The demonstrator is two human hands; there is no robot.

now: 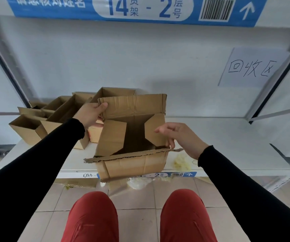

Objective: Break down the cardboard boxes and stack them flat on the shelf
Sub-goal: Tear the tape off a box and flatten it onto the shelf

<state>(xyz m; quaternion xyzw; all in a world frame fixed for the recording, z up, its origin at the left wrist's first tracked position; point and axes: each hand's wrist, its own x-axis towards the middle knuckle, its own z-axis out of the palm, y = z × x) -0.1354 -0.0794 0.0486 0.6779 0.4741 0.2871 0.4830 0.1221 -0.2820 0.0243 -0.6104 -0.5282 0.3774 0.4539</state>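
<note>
The box [132, 137] sits at the near edge of the shelf [228, 137] with its flaps up — the left hand [90, 113] pinching the far flap's left corner, the right hand [180, 137] loosely open at the right flap — so flattening looks barely begun; next, press the walls together.

Brown cardboard against white shelving

The open box [132, 135] was plain brown; sleeves [36, 163] black, trousers [91, 217] red; the shelf [228, 137] white; the label [135, 9] at top blue with white, a black barcode; floor tiles [137, 198] beige.
</note>
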